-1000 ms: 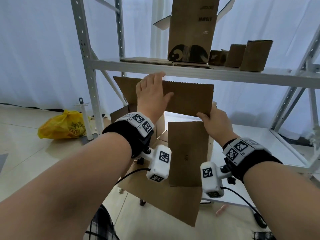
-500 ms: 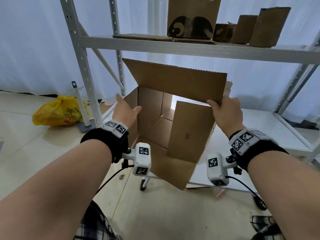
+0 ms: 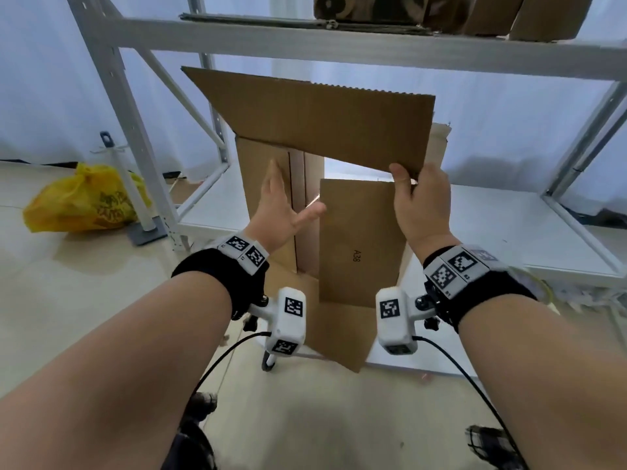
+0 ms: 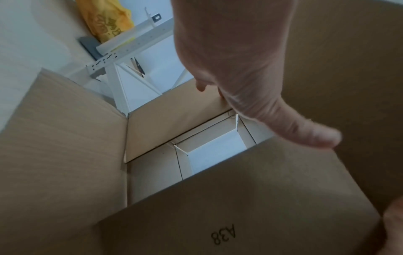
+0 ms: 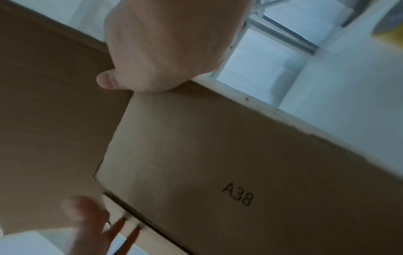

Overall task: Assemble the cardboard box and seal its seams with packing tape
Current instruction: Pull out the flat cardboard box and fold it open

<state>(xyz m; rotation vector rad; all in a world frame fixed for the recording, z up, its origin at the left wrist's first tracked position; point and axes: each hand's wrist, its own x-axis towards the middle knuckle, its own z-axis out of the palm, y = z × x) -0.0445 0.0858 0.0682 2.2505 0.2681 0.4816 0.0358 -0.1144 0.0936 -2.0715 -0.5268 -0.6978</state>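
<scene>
Both of your hands met the brown cardboard box by the white lower shelf: right hand pinched its top flap, fingertips hidden; left hand reached flat-fingered inside.

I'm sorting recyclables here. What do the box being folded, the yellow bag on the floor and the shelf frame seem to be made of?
Box: plain brown corrugated cardboard, matte; the top flap's edge shows wavy fluting.
Yellow bag: probably thin plastic film, crinkled and slightly glossy, with faint print.
Shelf frame: likely painted metal, pale grey, smooth, with punched holes along the upright.
</scene>
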